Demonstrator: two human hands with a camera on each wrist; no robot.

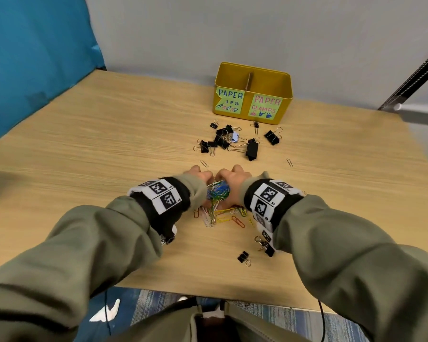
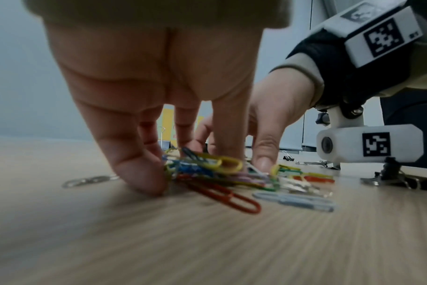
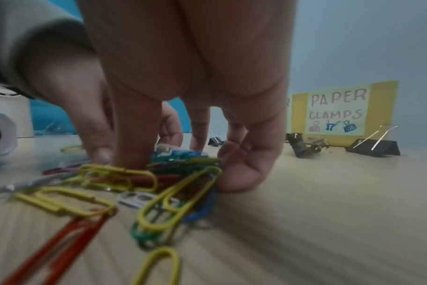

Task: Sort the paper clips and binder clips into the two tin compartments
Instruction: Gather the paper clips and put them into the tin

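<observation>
A heap of coloured paper clips (image 1: 219, 193) (image 2: 219, 165) (image 3: 178, 192) lies on the wooden table. My left hand (image 1: 199, 175) (image 2: 183, 154) and right hand (image 1: 232, 174) (image 3: 183, 154) stand on either side of it. Their fingers are curled down around the heap, with the tips on the table. More coloured clips (image 1: 232, 217) are spread just behind the wrists. Black binder clips (image 1: 227, 140) (image 3: 373, 147) are scattered in front of the yellow tin (image 1: 247, 108) (image 3: 383, 108). A divider splits the tin; its left label reads PAPER, its right PAPER CLAMPS.
Single silver paper clips (image 1: 204, 163) (image 1: 289, 162) lie apart from the heap. A small binder clip (image 1: 244, 257) sits near the table's front edge. A blue cloth (image 1: 35, 58) hangs at the left, and a dark pole (image 1: 418, 70) slants at the right.
</observation>
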